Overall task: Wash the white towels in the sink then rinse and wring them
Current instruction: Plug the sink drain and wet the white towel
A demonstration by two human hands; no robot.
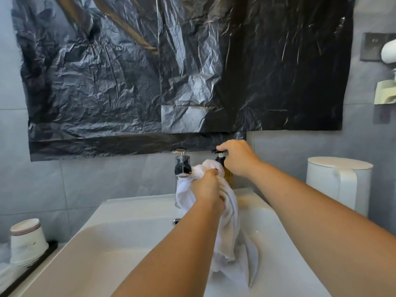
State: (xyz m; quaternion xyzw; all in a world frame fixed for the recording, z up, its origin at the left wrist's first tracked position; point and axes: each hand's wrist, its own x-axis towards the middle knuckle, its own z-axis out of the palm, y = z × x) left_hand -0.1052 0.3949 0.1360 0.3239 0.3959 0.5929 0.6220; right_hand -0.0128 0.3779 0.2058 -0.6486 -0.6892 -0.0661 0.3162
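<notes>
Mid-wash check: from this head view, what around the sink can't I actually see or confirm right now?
Head view only:
- Soap bottle: mostly hidden by the white towel and right hand.
- Faucet spout: covered by the towel; water flow unclear.
- Sink drain: hidden by the left hand's forearm.

Your white towel [229,213] is bunched at the top, up by the sink's [120,213] back edge, and hangs limp into the basin, probably wet, lower folds touching it.
</notes>
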